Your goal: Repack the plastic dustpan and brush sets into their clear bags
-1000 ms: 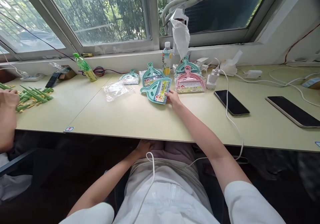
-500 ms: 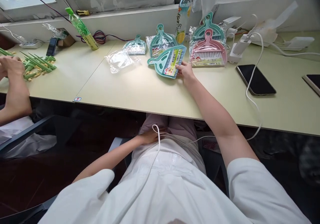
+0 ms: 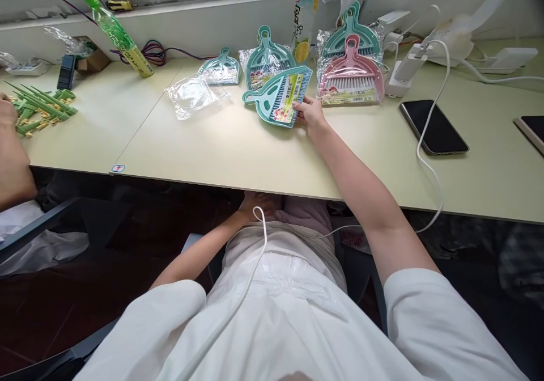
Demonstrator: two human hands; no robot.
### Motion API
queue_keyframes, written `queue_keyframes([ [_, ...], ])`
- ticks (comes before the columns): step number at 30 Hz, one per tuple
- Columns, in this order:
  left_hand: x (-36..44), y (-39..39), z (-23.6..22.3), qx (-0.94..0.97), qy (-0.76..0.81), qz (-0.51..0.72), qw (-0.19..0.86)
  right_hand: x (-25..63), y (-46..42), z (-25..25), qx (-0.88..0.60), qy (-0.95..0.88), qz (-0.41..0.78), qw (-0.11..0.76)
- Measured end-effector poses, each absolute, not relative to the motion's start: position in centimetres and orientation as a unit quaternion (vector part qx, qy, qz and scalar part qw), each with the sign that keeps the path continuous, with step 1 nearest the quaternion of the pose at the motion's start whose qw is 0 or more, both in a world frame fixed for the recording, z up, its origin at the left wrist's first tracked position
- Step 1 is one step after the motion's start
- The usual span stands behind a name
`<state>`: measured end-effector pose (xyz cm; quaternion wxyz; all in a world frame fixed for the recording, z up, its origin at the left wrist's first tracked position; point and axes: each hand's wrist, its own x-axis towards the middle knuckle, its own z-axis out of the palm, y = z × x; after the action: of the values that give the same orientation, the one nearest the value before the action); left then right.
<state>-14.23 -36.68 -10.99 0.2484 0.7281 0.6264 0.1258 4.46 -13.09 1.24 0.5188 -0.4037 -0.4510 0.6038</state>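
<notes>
My right hand (image 3: 311, 114) is closed on the brush end of a teal dustpan and brush set (image 3: 276, 98) with a yellow-green label. The set is tilted over the table, its looped handle pointing left. Right behind it stands a wrapped teal dustpan set (image 3: 268, 60), and a smaller teal one (image 3: 221, 68) lies to the left. Crumpled clear plastic wrap (image 3: 195, 96) rests on the tabletop left of the held set. Down on my lap, partly under the table edge, my left hand (image 3: 258, 200) lies flat with nothing visible in it.
A pink dustpan set (image 3: 352, 75) leans before another teal one (image 3: 353, 38). A lemon drink bottle (image 3: 303, 24) and a green bottle (image 3: 123, 43) stand at the back. A white cable (image 3: 430, 123) crosses a phone (image 3: 434, 127). Another person's arm (image 3: 15, 160) is beside green strips (image 3: 42, 106).
My left hand has slid forward along my lap toward the table edge. My right hand keeps its hold on the teal set. The view has shifted slightly.
</notes>
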Motion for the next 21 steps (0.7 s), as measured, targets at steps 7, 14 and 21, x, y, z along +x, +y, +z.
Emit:
queue_keyframes([
  [7,-16.1,-35.3,-9.5,0.707,0.671,0.025,0.223,4.3,-13.5,1.6,-0.405,-0.445,0.617,0.508],
  [14,-16.5,-41.5,0.0,0.757,0.568,-0.214,0.242,3.8,-14.8,2.8,-0.427,-0.41,0.621,0.514],
  [21,-20.5,-37.6,14.7,0.764,0.594,0.002,0.251,3.5,-15.5,3.7,-0.443,-0.388,0.625,0.513],
])
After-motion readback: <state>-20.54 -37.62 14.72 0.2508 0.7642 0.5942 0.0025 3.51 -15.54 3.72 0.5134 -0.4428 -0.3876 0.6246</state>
